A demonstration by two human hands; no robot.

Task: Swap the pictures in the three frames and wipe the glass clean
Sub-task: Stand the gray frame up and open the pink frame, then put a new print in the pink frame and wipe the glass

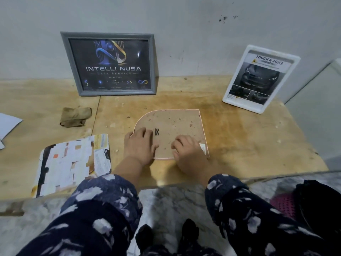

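A pink-rimmed frame [177, 121] lies face down in the middle of the wooden table [249, 145], its brown backing board up with a small black hanger near the centre. My left hand [140, 146] rests on the board's left edge, fingers bent over it. My right hand [186, 150] presses on the lower right part, fingers curled against the board. A grey frame [108, 63] with a dark "Intelli Nusa" picture leans on the wall at the back left. A white frame [260, 78] with a car picture leans at the back right.
A crumpled brown cloth [76, 117] lies left of the pink frame. A loose printed picture [73, 163] lies at the front left near the table edge. White paper [7, 126] pokes in at the far left. A marble floor and dark bag [317, 200] sit below.
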